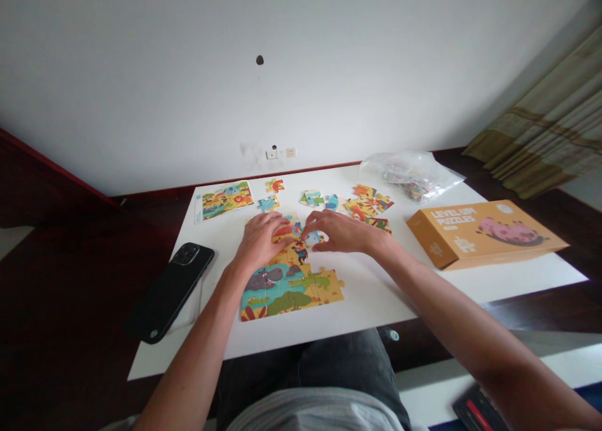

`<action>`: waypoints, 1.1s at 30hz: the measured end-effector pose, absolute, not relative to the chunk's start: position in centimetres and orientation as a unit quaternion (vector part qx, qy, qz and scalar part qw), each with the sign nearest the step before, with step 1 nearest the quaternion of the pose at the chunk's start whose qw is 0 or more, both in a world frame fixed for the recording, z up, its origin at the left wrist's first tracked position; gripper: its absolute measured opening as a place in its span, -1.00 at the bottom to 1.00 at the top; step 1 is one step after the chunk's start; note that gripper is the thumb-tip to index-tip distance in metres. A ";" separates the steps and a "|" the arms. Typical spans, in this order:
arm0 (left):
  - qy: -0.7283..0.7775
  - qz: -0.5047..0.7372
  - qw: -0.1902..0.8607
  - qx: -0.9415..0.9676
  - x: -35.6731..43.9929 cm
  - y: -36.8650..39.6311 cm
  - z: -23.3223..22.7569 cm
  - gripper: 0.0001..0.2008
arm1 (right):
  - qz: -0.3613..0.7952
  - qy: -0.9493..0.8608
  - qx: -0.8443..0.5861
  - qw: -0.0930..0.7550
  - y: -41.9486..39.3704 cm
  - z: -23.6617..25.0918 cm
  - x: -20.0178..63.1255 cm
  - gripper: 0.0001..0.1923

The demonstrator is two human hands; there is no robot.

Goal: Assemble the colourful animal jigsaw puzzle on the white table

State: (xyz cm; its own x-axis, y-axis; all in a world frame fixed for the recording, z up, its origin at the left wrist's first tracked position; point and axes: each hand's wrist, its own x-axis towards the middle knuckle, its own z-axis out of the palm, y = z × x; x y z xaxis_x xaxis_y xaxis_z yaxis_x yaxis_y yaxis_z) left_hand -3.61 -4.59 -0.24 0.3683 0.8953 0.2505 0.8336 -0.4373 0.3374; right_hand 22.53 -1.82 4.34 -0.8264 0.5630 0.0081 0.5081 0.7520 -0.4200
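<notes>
A partly joined jigsaw puzzle with a hippo and a crocodile lies on the white table before me. My left hand rests on the upper left of the joined pieces, its fingers apart. At the joined section's right edge, my right hand pinches a light blue puzzle piece between thumb and fingers. Several loose pieces lie beyond my hands: a blue puzzle piece, an orange puzzle piece and a cluster of yellow and orange puzzle pieces.
A picture card lies at the table's back left, with a black phone over the left edge. An orange puzzle box and a clear plastic bag with pieces inside are on the right. A white wall stands behind.
</notes>
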 end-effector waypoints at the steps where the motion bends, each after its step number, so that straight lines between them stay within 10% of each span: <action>1: 0.524 0.201 0.076 0.824 -3.6 -4.6 -0.3 -0.62 | 0.202 -0.931 -0.298 0.063 -2.0 4.4 22.5 -0.66; 13: 0.528 0.202 0.082 0.821 -3.4 -4.8 0.2 -0.63 | 0.218 -0.907 -0.354 0.070 -1.6 4.0 22.4 -0.32; 33: 0.531 0.196 0.078 0.821 -3.4 -4.7 0.1 -0.62 | 0.224 -0.921 -0.309 0.078 -0.8 3.8 23.0 -0.41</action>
State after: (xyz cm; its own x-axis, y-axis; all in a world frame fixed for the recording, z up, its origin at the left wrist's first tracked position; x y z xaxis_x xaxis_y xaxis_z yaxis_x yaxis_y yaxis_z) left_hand -3.42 -4.74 0.09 0.3600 0.9018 0.2390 0.8403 -0.4247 0.3368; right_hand 22.98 -0.78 3.78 -0.7972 0.6037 0.0056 0.5337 0.7091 -0.4609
